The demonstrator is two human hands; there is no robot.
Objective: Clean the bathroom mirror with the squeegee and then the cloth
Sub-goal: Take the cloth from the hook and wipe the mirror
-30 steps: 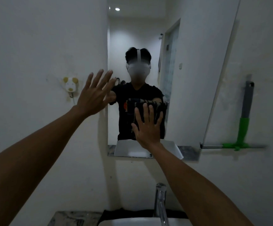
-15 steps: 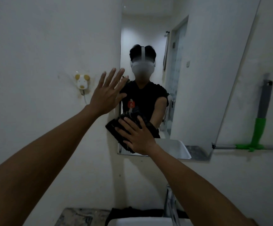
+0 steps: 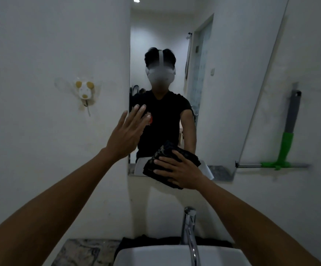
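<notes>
The wall mirror (image 3: pixel 232 83) hangs ahead of me above the sink. My right hand (image 3: pixel 180 170) presses a folded dark cloth (image 3: pixel 163 156) flat against the mirror's bottom edge, fingers spread over it. My left hand (image 3: pixel 127 133) is raised with fingers apart, palm toward the mirror's left edge, holding nothing. The squeegee (image 3: pixel 288 137), with a grey and green handle, hangs on the wall to the right of the mirror, its blade at the bottom.
A white sink (image 3: pixel 175 255) with a chrome tap (image 3: pixel 189 227) sits directly below my arms. A small animal-shaped wall hook (image 3: pixel 84 91) is on the wall left of the mirror. A marbled counter (image 3: pixel 79 252) lies left of the sink.
My right hand has slid the cloth down the mirror, left and then back right, to the bottom edge. My left hand has dropped lower and stays open.
</notes>
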